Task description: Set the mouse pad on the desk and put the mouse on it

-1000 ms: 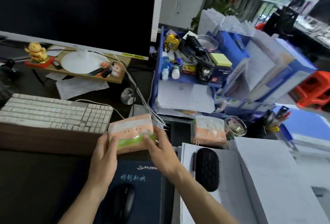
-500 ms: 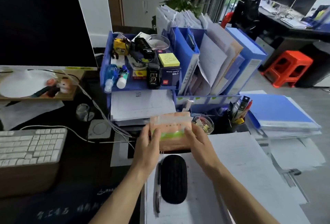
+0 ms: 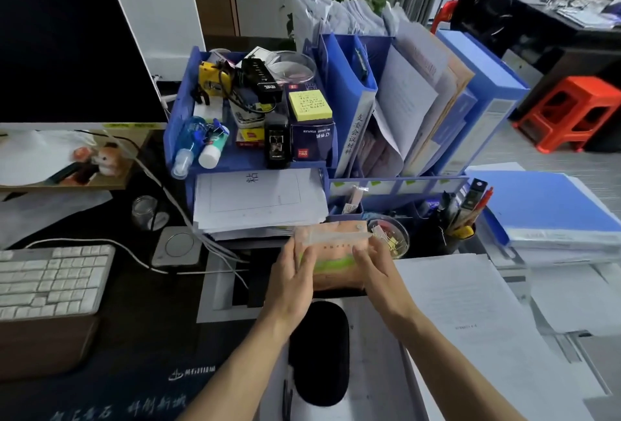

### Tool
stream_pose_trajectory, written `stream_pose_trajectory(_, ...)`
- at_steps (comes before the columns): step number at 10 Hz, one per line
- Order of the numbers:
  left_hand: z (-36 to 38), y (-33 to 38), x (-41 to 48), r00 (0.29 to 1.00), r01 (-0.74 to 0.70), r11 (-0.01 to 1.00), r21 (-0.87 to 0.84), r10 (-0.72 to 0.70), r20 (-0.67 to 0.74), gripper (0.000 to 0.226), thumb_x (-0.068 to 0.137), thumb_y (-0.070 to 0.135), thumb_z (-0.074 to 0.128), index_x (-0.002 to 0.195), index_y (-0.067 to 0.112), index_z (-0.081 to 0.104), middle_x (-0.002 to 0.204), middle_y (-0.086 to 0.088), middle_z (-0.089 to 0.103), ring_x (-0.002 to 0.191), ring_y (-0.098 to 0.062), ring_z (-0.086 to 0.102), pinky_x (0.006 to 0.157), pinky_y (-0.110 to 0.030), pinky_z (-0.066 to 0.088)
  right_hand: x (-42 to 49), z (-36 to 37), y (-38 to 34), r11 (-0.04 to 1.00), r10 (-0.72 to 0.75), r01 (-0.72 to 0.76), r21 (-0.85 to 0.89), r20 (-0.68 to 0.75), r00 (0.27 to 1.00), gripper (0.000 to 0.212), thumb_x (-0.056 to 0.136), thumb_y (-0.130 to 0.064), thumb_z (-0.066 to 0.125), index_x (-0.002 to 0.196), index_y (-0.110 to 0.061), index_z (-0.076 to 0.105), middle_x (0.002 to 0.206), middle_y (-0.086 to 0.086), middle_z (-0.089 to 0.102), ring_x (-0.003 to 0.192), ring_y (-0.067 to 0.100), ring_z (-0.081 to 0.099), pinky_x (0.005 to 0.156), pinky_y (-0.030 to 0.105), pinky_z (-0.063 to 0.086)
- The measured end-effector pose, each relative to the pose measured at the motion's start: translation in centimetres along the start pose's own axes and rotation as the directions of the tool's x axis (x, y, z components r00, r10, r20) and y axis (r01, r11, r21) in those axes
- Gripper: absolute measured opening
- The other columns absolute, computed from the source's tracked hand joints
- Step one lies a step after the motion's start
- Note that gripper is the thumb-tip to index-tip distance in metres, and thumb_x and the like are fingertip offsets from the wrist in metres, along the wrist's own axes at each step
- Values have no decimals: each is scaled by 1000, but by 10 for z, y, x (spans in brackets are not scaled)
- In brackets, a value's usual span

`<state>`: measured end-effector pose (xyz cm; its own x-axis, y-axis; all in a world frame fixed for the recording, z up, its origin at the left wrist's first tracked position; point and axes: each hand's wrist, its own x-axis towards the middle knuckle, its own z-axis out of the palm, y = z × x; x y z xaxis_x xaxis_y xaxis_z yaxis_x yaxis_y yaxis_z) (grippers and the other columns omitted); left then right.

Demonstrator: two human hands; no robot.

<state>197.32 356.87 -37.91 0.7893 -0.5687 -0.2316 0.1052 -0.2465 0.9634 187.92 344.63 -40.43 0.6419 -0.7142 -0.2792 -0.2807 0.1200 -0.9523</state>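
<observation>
Nearest the person, at the bottom left of the frame, lies the mouse pad (image 3: 111, 397), a dark sheet with pale printed characters, already flat on the desk (image 3: 148, 326). The mouse itself I cannot find anywhere in this view. Just right of the pad, bottom centre, a black oval case (image 3: 319, 353) rests on loose white papers (image 3: 470, 336), its long axis running away from the person.

Above it, in the middle of the frame, both hands are on a soft tissue pack (image 3: 336, 261), orange and pink with a green band. The left hand (image 3: 295, 281) presses flat against the pack's left side and the right hand (image 3: 376, 274) wraps its right side; the fingers are curled onto the pack, holding it between the palms, low over the desk edge by a bowl of clips (image 3: 391, 239).

What matters for the next move, I think, is this: the pad lies down and to the left of the fingers, so the left hand is the nearer one, and both hands are occupied until the pack is set down.

Farther up stand a blue desk organiser (image 3: 188, 108), file boxes (image 3: 487, 91) and, at upper left, the dark monitor (image 3: 60, 34); the keyboard (image 3: 50, 279) sits at the left edge.
</observation>
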Motion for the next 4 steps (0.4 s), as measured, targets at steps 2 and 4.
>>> stream_pose_trajectory(2,-1,-5,-2,999,-4,998,64,6,-38,41,103,33,44,141,18,49,114,17,60,85,28,54,72,5,37,0,-2,-5,999,-31,31,-38,-10,999,86,78,-72,55,144,-20,40,134,2,62,122,19,61,103,52,48)
stream_pose_trajectory(4,-37,0,-15,971,38,997,72,-20,-239,47,102,37,44,146,19,45,150,0,49,136,-12,45,106,-24,35,-10,5,-28,989,-120,113,-92,-83,989,55,94,-44,53,143,-19,47,138,1,57,128,20,55,109,48,43)
